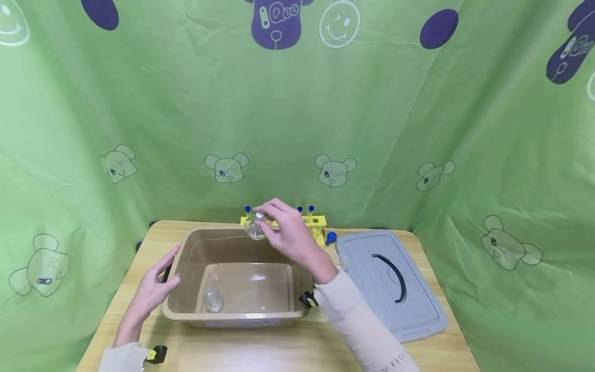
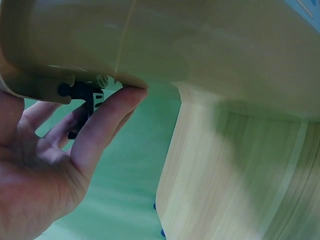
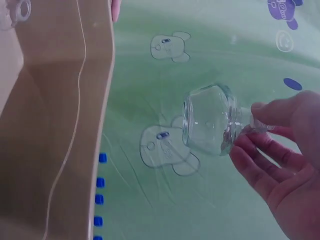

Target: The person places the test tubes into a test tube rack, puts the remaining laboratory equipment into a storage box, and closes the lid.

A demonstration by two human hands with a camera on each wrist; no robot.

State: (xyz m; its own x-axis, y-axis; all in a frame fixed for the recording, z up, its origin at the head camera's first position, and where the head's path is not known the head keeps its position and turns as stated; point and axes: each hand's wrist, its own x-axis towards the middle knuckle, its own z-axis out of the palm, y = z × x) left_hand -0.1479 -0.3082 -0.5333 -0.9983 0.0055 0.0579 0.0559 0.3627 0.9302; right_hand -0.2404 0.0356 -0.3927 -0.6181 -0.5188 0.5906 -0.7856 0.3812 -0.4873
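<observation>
High over the far side of a brown plastic bin point(image 1: 241, 320), my right hand point(image 1: 288, 235) pinches a squat clear glass bottle point(image 3: 207, 120) by its narrow neck. The right wrist view shows the bottle's broad flat base turned away from the fingers point(image 3: 257, 175). A second clear glass vessel point(image 1: 213, 299) lies inside the bin, near its left front corner. My left hand point(image 1: 153, 287) is at the bin's left end, with fingers straight and thumb at the rim. In the left wrist view, a black handle clip point(image 2: 90, 100) sits between this thumb and the fingers.
Behind the bin stands a yellow rack point(image 1: 317, 222) with several blue-capped tubes point(image 1: 311, 211). A blue bulb point(image 1: 331, 237) lies beside it. The grey lid point(image 1: 372, 289) with a black handle rests right of the bin. Green printed curtains point(image 1: 279, 113) enclose the wooden table point(image 1: 223, 351).
</observation>
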